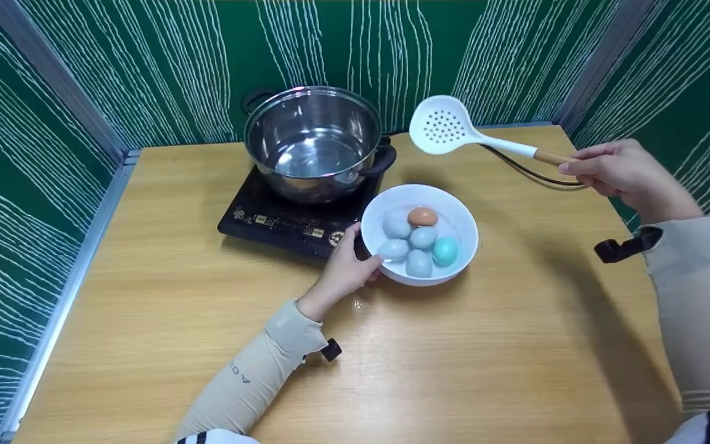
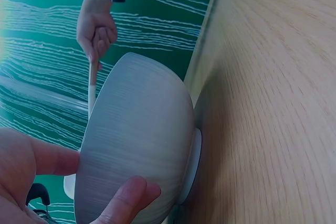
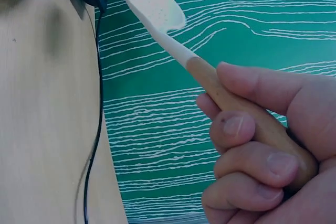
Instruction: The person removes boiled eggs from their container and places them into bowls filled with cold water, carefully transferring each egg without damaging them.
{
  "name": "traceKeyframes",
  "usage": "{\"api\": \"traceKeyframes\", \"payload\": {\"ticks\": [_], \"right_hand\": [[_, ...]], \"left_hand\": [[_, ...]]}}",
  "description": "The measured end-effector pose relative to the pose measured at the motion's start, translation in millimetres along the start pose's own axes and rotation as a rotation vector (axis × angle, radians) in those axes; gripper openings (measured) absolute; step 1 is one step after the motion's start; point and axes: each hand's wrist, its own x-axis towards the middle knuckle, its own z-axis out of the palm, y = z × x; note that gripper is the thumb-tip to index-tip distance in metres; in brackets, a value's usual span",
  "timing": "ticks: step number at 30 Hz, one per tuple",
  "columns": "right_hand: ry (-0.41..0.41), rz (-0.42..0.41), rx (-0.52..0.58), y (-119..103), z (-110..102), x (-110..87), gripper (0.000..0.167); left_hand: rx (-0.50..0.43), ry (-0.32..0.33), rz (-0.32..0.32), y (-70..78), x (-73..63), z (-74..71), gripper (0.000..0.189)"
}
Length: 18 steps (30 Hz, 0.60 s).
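Note:
A white bowl point(image 1: 418, 279) of eggs stands on the table in the head view. Inside lie a brown egg point(image 1: 422, 216), a turquoise egg point(image 1: 445, 251) and several pale bluish eggs point(image 1: 423, 237). My left hand point(image 1: 347, 264) grips the bowl's left side, thumb at the rim; the left wrist view shows fingers against the bowl's outer wall point(image 2: 139, 129). High at the right, my right hand point(image 1: 629, 176) holds a white skimmer point(image 1: 442, 125) by its wooden handle point(image 3: 247, 114), fingers curled round it. The skimmer's perforated head hangs in the air behind the bowl, carrying nothing.
Left of the bowl, a steel pot point(image 1: 312, 185) with black handles sits on a black induction cooker point(image 1: 281, 231). A black cable point(image 1: 534, 174) runs along the back right of the wooden table point(image 1: 484, 357). Green walls with white streaks point(image 1: 386, 43) enclose the table's back and sides.

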Motion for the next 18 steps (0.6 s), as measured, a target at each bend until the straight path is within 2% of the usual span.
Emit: {"api": "traceKeyframes", "payload": {"ticks": [8,18], "right_hand": [[0.022,0.005,0.172,14.3,23.0,12.2,0.012],[0.039,-0.017,0.284,28.1,60.1,29.2,0.02]], "left_hand": [[-0.004,0.007,0.006,-0.6,0.0,0.8,0.078],[-0.018,0.005,0.012,-0.9,0.5,0.4,0.078]]}}
